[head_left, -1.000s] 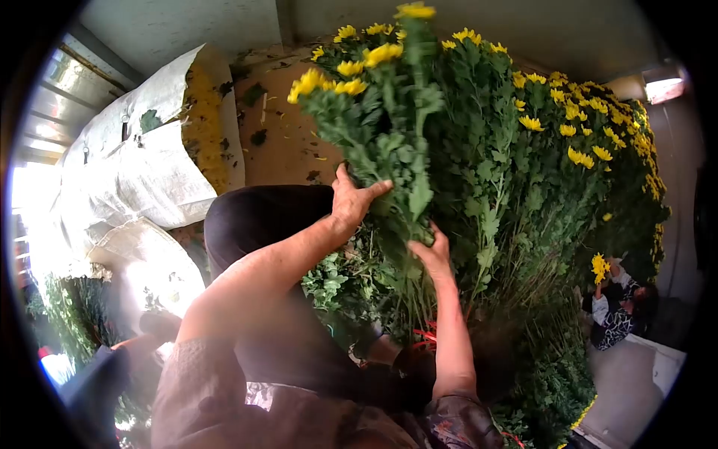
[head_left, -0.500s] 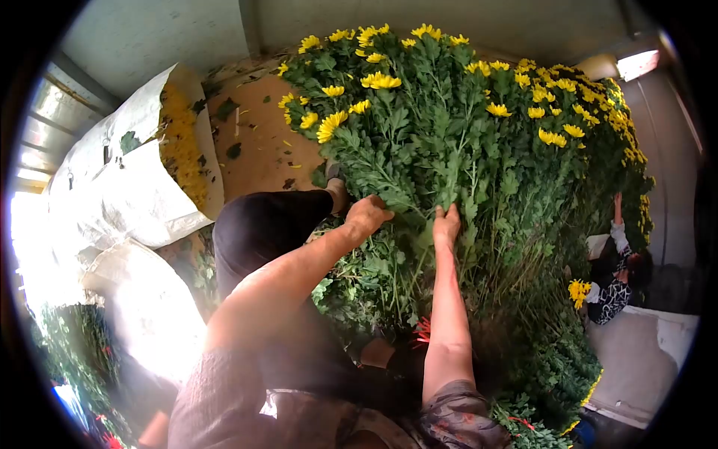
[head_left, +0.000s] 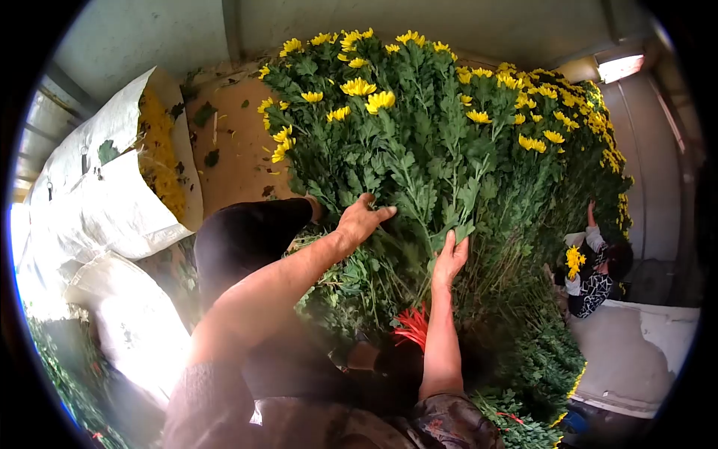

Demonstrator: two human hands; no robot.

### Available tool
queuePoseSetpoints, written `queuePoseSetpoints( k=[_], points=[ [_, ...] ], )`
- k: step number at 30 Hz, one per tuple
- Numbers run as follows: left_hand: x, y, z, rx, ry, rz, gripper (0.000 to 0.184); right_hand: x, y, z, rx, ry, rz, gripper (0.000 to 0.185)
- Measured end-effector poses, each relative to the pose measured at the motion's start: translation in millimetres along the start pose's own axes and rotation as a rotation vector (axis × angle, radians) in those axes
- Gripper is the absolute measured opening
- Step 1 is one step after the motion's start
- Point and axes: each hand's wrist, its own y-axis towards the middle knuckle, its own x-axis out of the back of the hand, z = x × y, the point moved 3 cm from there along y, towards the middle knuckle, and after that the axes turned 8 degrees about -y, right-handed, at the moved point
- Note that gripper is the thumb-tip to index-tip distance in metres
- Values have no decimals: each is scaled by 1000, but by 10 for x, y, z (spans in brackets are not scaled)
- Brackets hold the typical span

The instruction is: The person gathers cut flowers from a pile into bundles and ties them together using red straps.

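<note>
A large pile of yellow chrysanthemums point(head_left: 419, 142) with leafy green stems lies before me, blooms toward the far side. My right hand point(head_left: 451, 260) is closed round a leafy chrysanthemum stem point(head_left: 420, 196), gripping it low down; its upper part runs in among the other stems. To the left, my left hand point(head_left: 364, 223) is at the edge of the foliage, thumb and forefinger apart, with nothing visible between them. Its lower fingers are partly hidden. A bunch of red ties point(head_left: 413, 327) shows beside my right forearm.
White sacks point(head_left: 90, 179) stand at the left, one open with yellow petals point(head_left: 159, 153) inside. My bent knee point(head_left: 247, 236) is beside the pile. Another person point(head_left: 594, 280) works at the right edge, near a yellow bloom point(head_left: 574, 260). Cut leaves lie on the brown floor point(head_left: 239, 150).
My right hand has drawn back slightly toward me with the stem. The fingers of my left hand have spread. The whole view has shifted a little.
</note>
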Motion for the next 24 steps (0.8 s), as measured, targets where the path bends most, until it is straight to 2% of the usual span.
queuePoseSetpoints(
  k=[1, 4, 6, 7, 8, 10, 12, 13, 14, 16, 17, 18, 20, 21, 22, 23, 24],
  points=[
    [-7, -6, -56, 14, -16, 15, 83, 13, -29, -39, -35, -24, -9, 21],
    [-26, -49, -118, 16, 108, 38, 83, 42, 11, -96, -139, -33, 46, 25],
    [-76, 32, 86, 31, 95, 49, 84, -2, 50, 11, 356, -805, -180, 44],
    [-93, -9, 38, 21, 225, 96, 83, -94, 27, 285, 361, -710, -71, 54],
    [-128, -43, 24, 13, 356, 147, 82, -258, 3, 358, 358, -709, -55, 54],
    [-171, -43, 121, -31, 438, 94, 77, -654, -122, 437, 494, -610, 291, 54],
    [-141, -53, 100, 101, 283, 126, 76, -900, -141, 382, 442, -983, 330, 56],
    [-131, -45, 102, 101, 283, 120, 76, -955, -96, 182, 399, -1112, 299, 51],
    [-88, -32, 99, 80, 244, 30, 78, -963, -61, 0, 402, -1106, 303, 51],
    [14, -68, 59, 49, 162, -149, 81, -947, -142, 13, 253, -769, 350, 45],
    [14, -122, 8, 58, 82, -224, 73, -926, -283, 120, 312, -618, 342, 38],
    [32, -99, 39, 66, 76, -229, 73, -903, -455, 497, 53, -538, 579, 38],
    [116, -12, 89, -53, -131, -370, 56, -929, -645, 316, 126, -423, 684, 41],
    [142, 33, 156, -22, -314, -327, 41, -976, -615, 78, -85, -166, 658, 43],
    [146, -49, 109, -18, -310, -330, 41, -1061, -578, 140, -291, 92, 620, 45],
    [127, -130, 41, -57, -343, -316, 38, -1094, -516, 235, -331, 127, 600, 43],
    [107, -211, -30, -95, -377, -304, 35, -1328, -455, -254, -314, 64, 716, 43]
  ],
)
